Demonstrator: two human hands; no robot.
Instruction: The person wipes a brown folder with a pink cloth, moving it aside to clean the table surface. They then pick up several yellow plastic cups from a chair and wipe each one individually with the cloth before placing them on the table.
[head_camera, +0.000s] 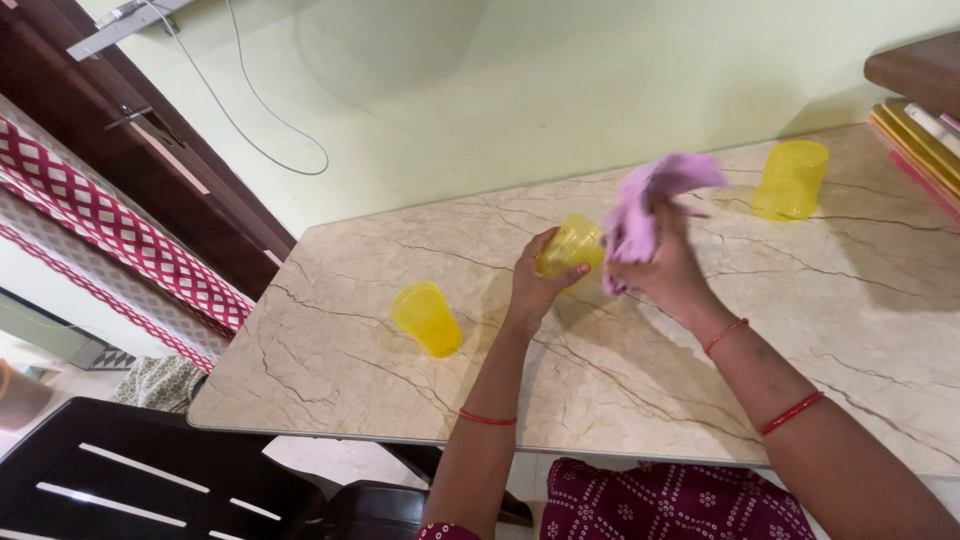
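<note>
The left hand (538, 285) is wrapped around a translucent yellow plastic cup (570, 245), fingers curled about its side so that it is lifted off the marble-patterned surface (640, 380) and tipped sideways, its mouth turned toward the right hand. The right hand (665, 265) sits just beside it, grasping a bunched pink cloth (650, 200) that rises above the fingers and presses against the held cup's open end. A second yellow cup (427, 317) rests on the surface to the left of the left hand, apart from it and leaning slightly. A third yellow cup (791, 179) stands beyond the right hand, farther off toward the wall, well apart from both hands. Thin red bangles circle both wrists. A stack of yellow and pink plates (915, 145) lies at the surface's far right edge, past the third cup. Nearer the person than the left hand, below the surface's edge, is a dark slatted chair (130, 480).
</note>
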